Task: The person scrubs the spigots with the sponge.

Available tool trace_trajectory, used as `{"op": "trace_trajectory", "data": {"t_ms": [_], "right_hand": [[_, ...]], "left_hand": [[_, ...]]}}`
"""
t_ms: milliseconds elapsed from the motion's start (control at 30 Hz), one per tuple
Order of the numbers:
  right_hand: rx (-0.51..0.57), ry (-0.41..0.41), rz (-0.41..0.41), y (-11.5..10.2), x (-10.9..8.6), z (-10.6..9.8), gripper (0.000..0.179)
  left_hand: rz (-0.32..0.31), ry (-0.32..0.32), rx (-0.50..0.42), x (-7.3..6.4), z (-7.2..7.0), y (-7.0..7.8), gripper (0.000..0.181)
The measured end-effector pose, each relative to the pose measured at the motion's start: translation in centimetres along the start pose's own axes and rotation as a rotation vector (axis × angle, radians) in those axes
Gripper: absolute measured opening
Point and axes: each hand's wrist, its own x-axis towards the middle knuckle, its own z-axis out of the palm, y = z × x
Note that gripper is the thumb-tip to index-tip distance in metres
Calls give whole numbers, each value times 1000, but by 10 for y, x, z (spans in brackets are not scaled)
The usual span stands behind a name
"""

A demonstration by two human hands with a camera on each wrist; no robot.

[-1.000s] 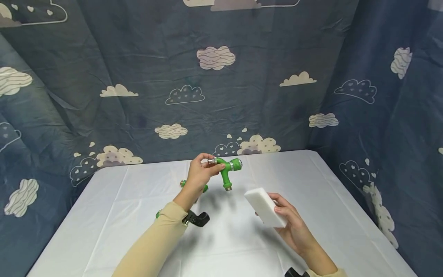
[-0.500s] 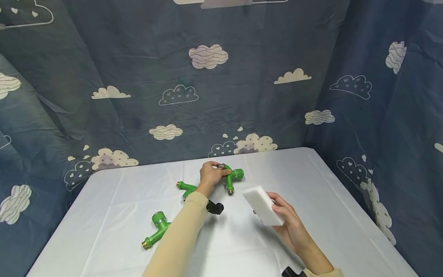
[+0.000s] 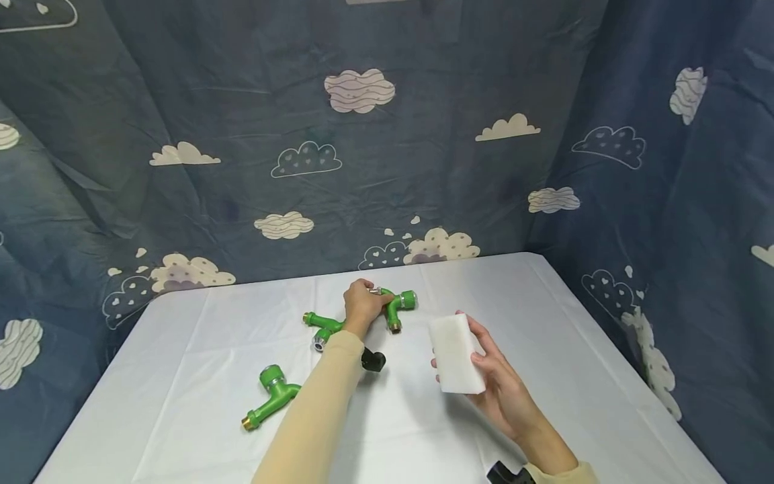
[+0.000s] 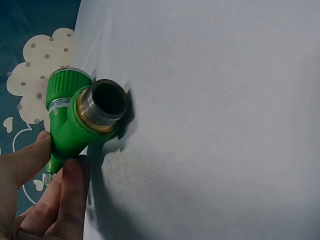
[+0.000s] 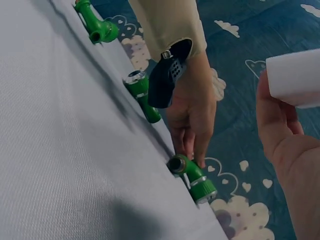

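Note:
Near the back of the table my left hand (image 3: pixel 363 306) pinches a green tap (image 3: pixel 396 309) between thumb and fingers. In the left wrist view that tap (image 4: pixel 70 125) shows its metal threaded mouth and ribbed green knob, very close to the cloth; whether it touches is hard to tell. My right hand (image 3: pixel 498 376) grips a white sponge block (image 3: pixel 456 355) above the table's right half, thumb on its near side. A second green tap (image 3: pixel 323 328) lies left of my left wrist, partly covered by it. Further forward lies a third green tap (image 3: pixel 272 396), its end behind my left sleeve.
A white cloth covers the table (image 3: pixel 199 349). Its back edge meets a dark blue curtain (image 3: pixel 411 168) printed with clouds, which also rises along both sides. Black wrist cameras, such as the left one (image 3: pixel 373 361), stick out from the sleeves.
My left hand has lowered the tap from the air to the table's back and shifted right, uncovering the other taps. My right hand has turned the sponge more upright.

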Motion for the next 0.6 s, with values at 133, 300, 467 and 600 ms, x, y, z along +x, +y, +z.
{"op": "trace_trajectory", "data": {"t_ms": [133,300,467,600], "right_hand": [[-46,15,-34,-2,2,2,69],[-106,37,-102,3,3,2,69],[-173,87,-149,4,4,1,68],[-229,139,-190,3,5,3,68]], "left_hand": [[0,-51,35,-1,-1,3,49],[32,-163,69,3,-10,3,57],[53,-301,46,-2,-37,14,68],[120,-357,35,-12,-68,31,70]]}}
